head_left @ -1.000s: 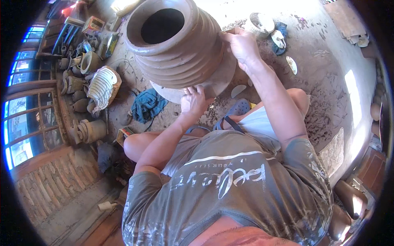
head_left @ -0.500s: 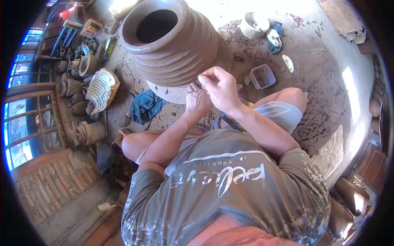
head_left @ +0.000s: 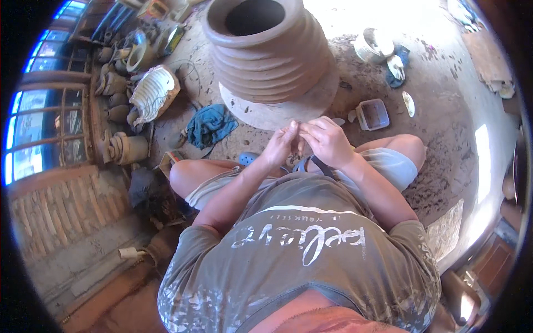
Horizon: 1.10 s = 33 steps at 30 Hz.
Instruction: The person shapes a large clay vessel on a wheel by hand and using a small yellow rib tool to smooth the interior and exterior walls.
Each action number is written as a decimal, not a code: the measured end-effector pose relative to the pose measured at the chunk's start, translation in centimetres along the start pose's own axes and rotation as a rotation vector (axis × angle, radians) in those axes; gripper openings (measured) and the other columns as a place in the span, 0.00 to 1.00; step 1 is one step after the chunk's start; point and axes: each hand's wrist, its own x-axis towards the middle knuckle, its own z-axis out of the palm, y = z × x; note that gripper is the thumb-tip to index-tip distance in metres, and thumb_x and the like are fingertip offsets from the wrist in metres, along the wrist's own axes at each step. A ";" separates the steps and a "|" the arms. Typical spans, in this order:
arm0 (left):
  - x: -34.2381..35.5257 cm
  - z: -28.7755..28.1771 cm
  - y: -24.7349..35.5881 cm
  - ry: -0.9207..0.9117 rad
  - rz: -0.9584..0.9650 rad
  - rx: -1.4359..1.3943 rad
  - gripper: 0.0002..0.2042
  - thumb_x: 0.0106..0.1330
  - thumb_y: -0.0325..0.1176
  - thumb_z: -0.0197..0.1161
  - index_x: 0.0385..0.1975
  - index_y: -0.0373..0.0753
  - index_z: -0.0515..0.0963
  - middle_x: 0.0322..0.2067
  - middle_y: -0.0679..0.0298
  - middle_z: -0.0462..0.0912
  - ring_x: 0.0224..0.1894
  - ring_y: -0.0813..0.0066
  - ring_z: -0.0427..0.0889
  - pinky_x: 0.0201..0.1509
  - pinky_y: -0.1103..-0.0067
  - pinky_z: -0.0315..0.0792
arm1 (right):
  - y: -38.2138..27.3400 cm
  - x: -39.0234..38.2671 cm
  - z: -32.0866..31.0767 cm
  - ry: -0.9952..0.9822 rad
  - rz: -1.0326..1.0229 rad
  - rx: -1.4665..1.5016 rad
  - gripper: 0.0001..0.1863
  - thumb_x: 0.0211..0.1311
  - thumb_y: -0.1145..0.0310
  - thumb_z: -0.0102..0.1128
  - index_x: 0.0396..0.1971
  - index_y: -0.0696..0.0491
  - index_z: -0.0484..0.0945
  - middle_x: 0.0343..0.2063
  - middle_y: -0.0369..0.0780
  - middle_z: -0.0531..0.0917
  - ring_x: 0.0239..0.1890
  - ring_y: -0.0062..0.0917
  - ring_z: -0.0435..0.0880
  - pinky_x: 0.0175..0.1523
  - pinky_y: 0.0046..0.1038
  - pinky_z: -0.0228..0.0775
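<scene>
A large ribbed clay pot [head_left: 266,64] with a wide dark mouth stands upright on a pale round base [head_left: 252,114]. Between this base and my lap, my left hand [head_left: 281,144] and my right hand [head_left: 327,143] meet at the fingertips, apart from the pot. The left fingers are curled, with the thumb up. On the right, thumb and fingers are pinched together against the left fingertips. Whatever lies between them is hidden or too small to name.
A crumpled teal cloth [head_left: 211,126] lies left of the base, near a white ribbed mould [head_left: 155,93]. To the right sit a clear plastic tub [head_left: 373,115] and a whitish bucket [head_left: 373,45]. Several small clay pots [head_left: 117,108] line the left wall.
Both hands have come away from the pot's lower side, down toward my lap, and their fingertips are now together. The view has shifted, so the pot appears higher and further right.
</scene>
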 end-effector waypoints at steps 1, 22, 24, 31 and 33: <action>0.1 0.1 -0.6 0.037 -0.011 0.020 0.30 0.83 0.60 0.44 0.26 0.43 0.78 0.18 0.71 0.74 0.21 0.83 0.69 0.26 0.80 0.64 | 0.2 -0.4 0.6 0.013 0.048 0.038 0.11 0.62 0.71 0.68 0.42 0.58 0.86 0.37 0.44 0.85 0.42 0.41 0.84 0.48 0.38 0.79; 1.7 -0.8 -1.3 0.349 0.097 1.360 0.39 0.66 0.54 0.69 0.61 0.22 0.69 0.69 0.32 0.63 0.75 0.27 0.57 0.75 0.38 0.54 | -1.8 5.4 -1.0 0.227 0.047 0.066 0.08 0.61 0.78 0.73 0.40 0.61 0.86 0.36 0.46 0.88 0.37 0.35 0.89 0.43 0.33 0.83; 1.9 -0.9 -0.8 0.317 0.065 1.340 0.40 0.65 0.55 0.71 0.62 0.22 0.69 0.70 0.32 0.63 0.75 0.28 0.57 0.75 0.38 0.54 | -1.9 6.9 -0.9 0.235 -0.132 -0.089 0.08 0.59 0.78 0.74 0.39 0.60 0.86 0.35 0.45 0.87 0.36 0.37 0.88 0.43 0.34 0.82; 1.8 -0.6 -0.6 0.356 0.072 1.381 0.40 0.64 0.55 0.72 0.61 0.24 0.70 0.68 0.35 0.65 0.75 0.31 0.59 0.74 0.39 0.56 | -2.1 9.3 0.0 0.228 -0.361 -0.398 0.08 0.54 0.71 0.73 0.34 0.53 0.86 0.35 0.35 0.84 0.38 0.29 0.84 0.41 0.31 0.77; 1.8 -0.7 -0.1 0.347 0.050 1.373 0.40 0.63 0.55 0.72 0.61 0.24 0.70 0.68 0.35 0.66 0.74 0.32 0.60 0.73 0.39 0.57 | -2.2 10.2 0.3 0.247 -0.424 -0.435 0.09 0.51 0.73 0.75 0.34 0.52 0.87 0.34 0.35 0.84 0.37 0.29 0.85 0.40 0.32 0.76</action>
